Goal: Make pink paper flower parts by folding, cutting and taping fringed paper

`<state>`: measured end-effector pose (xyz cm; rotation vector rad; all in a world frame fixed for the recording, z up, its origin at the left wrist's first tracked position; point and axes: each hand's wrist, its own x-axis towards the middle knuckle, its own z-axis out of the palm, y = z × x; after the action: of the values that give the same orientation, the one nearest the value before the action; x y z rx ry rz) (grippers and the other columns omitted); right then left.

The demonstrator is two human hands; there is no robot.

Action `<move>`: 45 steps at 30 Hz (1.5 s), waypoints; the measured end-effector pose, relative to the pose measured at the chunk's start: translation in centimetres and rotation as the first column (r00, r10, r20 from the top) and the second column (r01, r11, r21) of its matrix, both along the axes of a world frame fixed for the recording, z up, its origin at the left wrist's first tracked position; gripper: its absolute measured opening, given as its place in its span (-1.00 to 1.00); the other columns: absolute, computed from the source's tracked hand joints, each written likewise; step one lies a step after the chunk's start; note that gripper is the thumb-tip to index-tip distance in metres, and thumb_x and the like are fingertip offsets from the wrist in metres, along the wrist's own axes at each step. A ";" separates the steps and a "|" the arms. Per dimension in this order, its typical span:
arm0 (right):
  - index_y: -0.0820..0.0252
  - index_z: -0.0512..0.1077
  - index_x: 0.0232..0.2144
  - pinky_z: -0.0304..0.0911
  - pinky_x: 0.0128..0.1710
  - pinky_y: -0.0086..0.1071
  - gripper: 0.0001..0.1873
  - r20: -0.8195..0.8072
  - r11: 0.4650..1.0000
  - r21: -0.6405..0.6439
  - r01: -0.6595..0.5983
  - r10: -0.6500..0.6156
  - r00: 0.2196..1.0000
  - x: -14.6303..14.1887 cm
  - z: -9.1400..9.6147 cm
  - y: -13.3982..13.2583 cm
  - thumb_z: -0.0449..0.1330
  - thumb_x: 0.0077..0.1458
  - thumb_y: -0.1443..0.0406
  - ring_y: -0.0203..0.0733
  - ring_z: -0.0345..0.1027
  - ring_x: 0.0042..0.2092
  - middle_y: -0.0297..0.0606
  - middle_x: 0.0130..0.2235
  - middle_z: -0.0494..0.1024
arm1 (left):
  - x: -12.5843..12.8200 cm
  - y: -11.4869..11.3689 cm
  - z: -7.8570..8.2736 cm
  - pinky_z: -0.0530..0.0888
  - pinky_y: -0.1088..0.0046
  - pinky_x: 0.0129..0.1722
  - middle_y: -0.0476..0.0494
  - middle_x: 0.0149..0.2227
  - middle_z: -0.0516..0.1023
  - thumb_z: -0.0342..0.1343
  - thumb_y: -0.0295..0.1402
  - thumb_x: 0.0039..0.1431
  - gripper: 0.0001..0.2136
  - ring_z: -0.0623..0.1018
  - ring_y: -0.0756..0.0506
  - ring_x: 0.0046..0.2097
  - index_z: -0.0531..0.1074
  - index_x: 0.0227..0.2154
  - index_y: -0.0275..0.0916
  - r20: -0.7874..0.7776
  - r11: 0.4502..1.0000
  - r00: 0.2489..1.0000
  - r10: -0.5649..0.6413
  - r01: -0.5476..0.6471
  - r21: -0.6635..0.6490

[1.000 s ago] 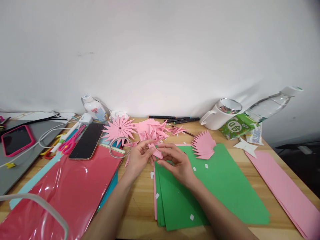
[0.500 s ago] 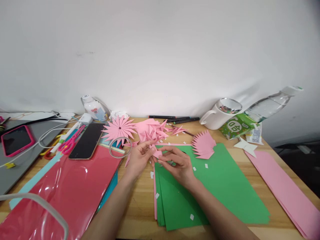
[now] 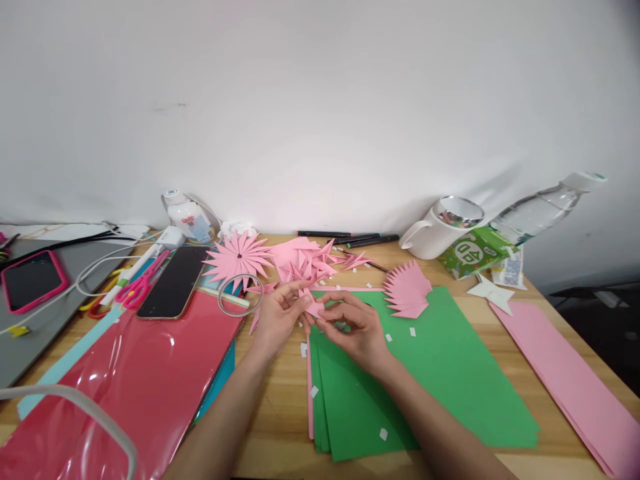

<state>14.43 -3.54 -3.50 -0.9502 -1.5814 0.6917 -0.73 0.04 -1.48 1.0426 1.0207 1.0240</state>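
Note:
A small folded pink paper piece is pinched between my two hands, over the left edge of the green paper sheets. My left hand grips its left side with thumb and fingers. On its right side, the fingertips of my right hand are closed; the fingers partly hide the paper. Just beyond my hands lies a heap of folded pink paper pieces. To its left sits a pink pointed paper star wheel. A spiky pink paper fan rests at the back of the green sheets.
Phone, pink scissors and red film-covered sheets are on the left. Black markers lie along the wall. A white mug, green box, leaning water bottle and pink paper strips occupy the right.
The pink paper piece has tilted very slightly between my fingers. Both hands stay almost in the same place; everything else is still.

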 end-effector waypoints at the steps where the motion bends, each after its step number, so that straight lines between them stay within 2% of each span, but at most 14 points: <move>1: 0.17 0.49 -0.43 0.36 -0.48 -0.49 -0.95 -0.030 0.999 -0.039 -0.022 0.020 0.999 -0.1 0.0 0.0 0.25 0.04 0.40 -0.27 0.47 -0.30 -0.17 -0.23 0.50 | 0.0 0.0 0.0 0.35 0.58 -0.70 0.06 -0.61 0.46 0.37 -0.23 -0.15 -0.57 0.44 0.04 -0.67 0.45 -0.21 -0.34 -0.003 1.000 1.000 -0.003 0.003 0.006; 4: 0.16 0.48 -0.40 0.43 -0.38 -0.43 -0.93 -0.190 0.973 -0.204 -0.108 0.069 0.979 -0.3 0.0 -0.1 0.30 0.01 0.31 -0.26 0.46 -0.28 -0.19 -0.19 0.49 | -0.2 0.1 0.2 0.37 0.59 -0.71 0.07 -0.58 0.46 0.36 -0.27 -0.14 -0.56 0.46 0.03 -0.65 0.40 -0.19 -0.30 -0.004 0.999 1.000 -0.012 0.012 0.052; 7: 0.13 0.45 -0.30 0.45 -0.31 -0.36 -0.78 -0.391 0.890 -0.404 -0.210 0.040 0.920 -0.4 0.0 0.0 0.33 -0.01 0.21 -0.27 0.48 -0.35 -0.29 -0.32 0.54 | -0.2 -0.1 0.5 0.38 0.59 -0.72 0.08 -0.52 0.47 0.33 -0.28 -0.08 -0.53 0.46 0.05 -0.64 0.35 -0.10 -0.25 0.006 0.994 1.000 -0.023 0.023 0.105; 9: 0.15 0.44 -0.27 0.46 -0.32 -0.34 -0.69 -0.457 0.828 -0.496 -0.260 0.005 0.890 -0.4 0.0 0.1 0.37 -0.06 0.17 -0.28 0.49 -0.41 -0.35 -0.43 0.56 | -0.1 -0.2 0.6 0.38 0.59 -0.73 0.10 -0.51 0.45 0.32 -0.28 -0.06 -0.50 0.45 0.05 -0.65 0.32 -0.04 -0.24 0.000 0.992 1.000 -0.031 0.031 0.124; 11: 0.18 0.48 -0.31 0.48 -0.33 -0.33 -0.65 -0.474 0.794 -0.544 -0.272 -0.023 0.880 -0.2 0.1 0.3 0.42 -0.15 0.16 -0.26 0.49 -0.42 -0.35 -0.47 0.57 | 0.0 -0.2 0.7 0.38 0.58 -0.74 0.11 -0.52 0.43 0.32 -0.27 -0.07 -0.48 0.46 0.04 -0.65 0.31 -0.02 -0.24 -0.009 0.991 0.999 -0.036 0.037 0.127; 14: 0.20 0.50 -0.41 0.48 -0.36 -0.34 -0.67 -0.494 0.785 -0.564 -0.256 -0.072 0.866 0.0 0.3 0.5 0.44 -0.22 0.14 -0.26 0.49 -0.45 -0.34 -0.47 0.58 | 0.0 -0.2 0.7 0.38 0.57 -0.72 0.08 -0.53 0.46 0.28 -0.21 -0.02 -0.56 0.47 0.03 -0.64 0.35 -0.11 -0.28 -0.019 0.992 0.999 -0.036 0.038 0.124; 20: 0.20 0.50 -0.45 0.47 -0.39 -0.36 -0.68 -0.491 0.788 -0.567 -0.238 -0.092 0.866 0.0 0.6 0.6 0.46 -0.24 0.15 -0.26 0.49 -0.48 -0.34 -0.51 0.58 | -0.6 -0.1 0.2 0.36 0.58 -0.68 0.04 -0.67 0.44 0.17 -0.15 0.10 -0.69 0.42 0.03 -0.65 0.41 -0.24 -0.32 -0.068 0.993 0.997 -0.043 0.050 0.109; 28: 0.21 0.50 -0.51 0.49 -0.37 -0.35 -0.64 -0.496 0.748 -0.607 -0.269 -0.092 0.863 -0.4 0.8 0.4 0.50 -0.34 0.16 -0.27 0.49 -0.47 -0.35 -0.52 0.58 | -0.5 0.0 0.3 0.22 0.62 -0.75 0.06 -0.73 0.41 0.26 -0.16 -0.01 -0.72 0.32 0.08 -0.72 0.41 -0.43 -0.28 -0.050 0.999 0.999 -0.014 0.017 0.048; 38: 0.20 0.51 -0.50 0.49 -0.37 -0.32 -0.67 -0.508 0.753 -0.598 -0.275 -0.090 0.857 -0.3 0.6 0.4 0.48 -0.29 0.15 -0.24 0.49 -0.47 -0.32 -0.52 0.59 | -0.3 -0.2 0.4 0.23 0.62 -0.74 0.05 -0.73 0.40 0.25 -0.15 -0.01 -0.72 0.31 0.09 -0.72 0.45 -0.45 -0.29 -0.068 0.998 0.997 0.030 -0.026 0.058; 45: 0.20 0.52 -0.48 0.48 -0.36 -0.37 -0.69 -0.525 0.752 -0.586 -0.302 -0.068 0.849 -0.2 0.6 0.5 0.48 -0.28 0.18 -0.29 0.49 -0.47 -0.36 -0.50 0.58 | -0.3 -0.3 0.2 0.25 0.63 -0.75 0.07 -0.71 0.40 0.27 -0.17 -0.03 -0.72 0.35 0.08 -0.70 0.44 -0.41 -0.30 0.003 0.996 0.999 0.043 -0.044 0.082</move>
<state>14.27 -2.99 -2.89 -1.0325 -0.9056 1.5305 -0.99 -0.31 -1.28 1.0902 1.0114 1.1094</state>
